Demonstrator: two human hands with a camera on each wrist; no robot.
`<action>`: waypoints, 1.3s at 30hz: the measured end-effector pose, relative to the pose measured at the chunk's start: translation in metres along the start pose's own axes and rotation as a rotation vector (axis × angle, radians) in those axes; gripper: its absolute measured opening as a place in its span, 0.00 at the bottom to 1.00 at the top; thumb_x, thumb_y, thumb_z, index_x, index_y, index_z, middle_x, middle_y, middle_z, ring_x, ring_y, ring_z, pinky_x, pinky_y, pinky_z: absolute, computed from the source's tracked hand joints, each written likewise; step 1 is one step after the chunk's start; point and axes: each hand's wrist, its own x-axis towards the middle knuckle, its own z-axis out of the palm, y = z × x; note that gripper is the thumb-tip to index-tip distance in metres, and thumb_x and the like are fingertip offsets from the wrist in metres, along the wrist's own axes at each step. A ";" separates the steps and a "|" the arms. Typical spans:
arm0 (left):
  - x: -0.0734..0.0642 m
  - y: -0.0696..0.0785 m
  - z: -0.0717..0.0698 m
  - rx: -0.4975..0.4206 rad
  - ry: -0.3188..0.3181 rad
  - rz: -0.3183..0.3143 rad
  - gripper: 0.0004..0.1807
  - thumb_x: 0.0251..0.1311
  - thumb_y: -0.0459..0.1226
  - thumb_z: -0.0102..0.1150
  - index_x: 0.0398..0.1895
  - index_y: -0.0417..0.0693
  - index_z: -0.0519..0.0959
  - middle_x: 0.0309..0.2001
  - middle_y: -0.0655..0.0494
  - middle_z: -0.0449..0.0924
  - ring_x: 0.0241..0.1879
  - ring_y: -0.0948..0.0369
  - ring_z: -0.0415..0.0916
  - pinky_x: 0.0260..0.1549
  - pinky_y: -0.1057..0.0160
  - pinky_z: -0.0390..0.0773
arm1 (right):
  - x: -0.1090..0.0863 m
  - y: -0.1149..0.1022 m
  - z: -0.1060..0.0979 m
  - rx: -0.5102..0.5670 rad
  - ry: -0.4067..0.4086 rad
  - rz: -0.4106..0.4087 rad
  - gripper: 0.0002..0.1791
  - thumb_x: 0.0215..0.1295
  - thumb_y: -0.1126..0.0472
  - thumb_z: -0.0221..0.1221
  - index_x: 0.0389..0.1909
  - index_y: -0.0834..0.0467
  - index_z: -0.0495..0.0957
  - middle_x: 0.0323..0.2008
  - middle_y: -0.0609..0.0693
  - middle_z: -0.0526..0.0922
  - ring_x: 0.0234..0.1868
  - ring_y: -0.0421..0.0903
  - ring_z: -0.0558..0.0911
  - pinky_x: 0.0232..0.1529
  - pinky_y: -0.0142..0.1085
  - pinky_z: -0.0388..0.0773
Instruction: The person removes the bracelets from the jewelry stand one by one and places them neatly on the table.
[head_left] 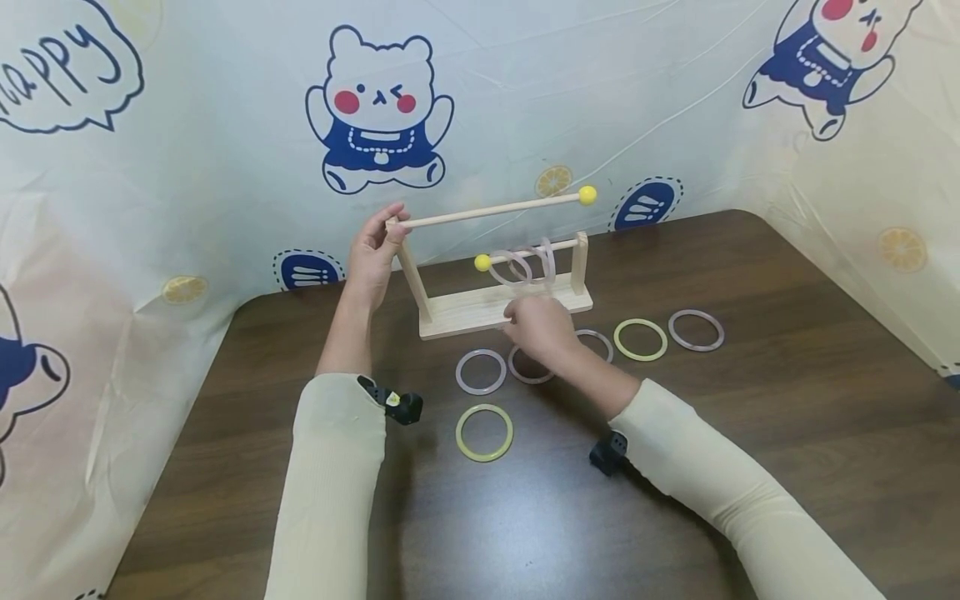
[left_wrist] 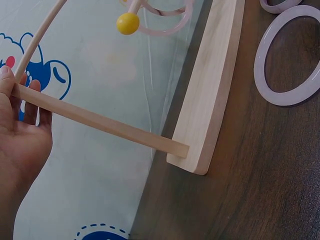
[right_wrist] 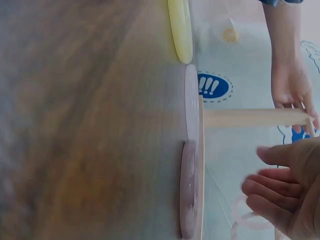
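Observation:
A wooden stand (head_left: pixel 467 313) has two posts, each bearing a rod tipped with a yellow ball. My left hand (head_left: pixel 371 260) pinches the top of the taller left post (left_wrist: pixel 100 120), where the long upper rod (head_left: pixel 487 212) begins. Several pale purple rings (head_left: pixel 552 265) hang around the shorter lower rod. My right hand (head_left: pixel 542 332) is in front of the stand's base, over the near rings. In the right wrist view its thumb and fingers (right_wrist: pixel 272 192) are apart, with nothing between them. Its forearm and hand partly cover a purple ring (head_left: pixel 532 382).
On the brown table (head_left: pixel 315 500) lie more rings: a purple one (head_left: pixel 481 392) and a yellow one (head_left: pixel 484 458) nearer me, another yellow one (head_left: pixel 641 358) and a purple one (head_left: pixel 697 348) to the right. A printed cloth (head_left: pixel 510 100) hangs behind the table.

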 end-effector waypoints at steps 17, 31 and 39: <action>-0.001 0.000 0.001 0.017 0.006 -0.012 0.22 0.63 0.39 0.53 0.60 0.47 0.70 0.53 0.55 0.73 0.53 0.58 0.70 0.59 0.60 0.62 | 0.021 0.026 -0.009 0.207 0.358 0.097 0.13 0.54 0.58 0.66 0.40 0.59 0.83 0.31 0.53 0.85 0.30 0.49 0.82 0.27 0.41 0.76; -0.001 -0.001 0.000 -0.004 -0.002 0.003 0.22 0.63 0.38 0.52 0.60 0.45 0.70 0.51 0.56 0.73 0.52 0.59 0.70 0.60 0.59 0.62 | 0.036 0.043 0.001 0.340 0.253 0.241 0.15 0.57 0.56 0.64 0.43 0.59 0.83 0.37 0.52 0.84 0.39 0.49 0.83 0.37 0.43 0.75; -0.001 0.000 0.000 -0.005 0.003 -0.008 0.22 0.63 0.38 0.53 0.61 0.46 0.70 0.53 0.55 0.73 0.53 0.58 0.70 0.60 0.60 0.62 | 0.042 0.049 0.005 0.449 0.210 0.297 0.12 0.55 0.58 0.65 0.40 0.58 0.84 0.39 0.53 0.84 0.42 0.50 0.81 0.41 0.42 0.73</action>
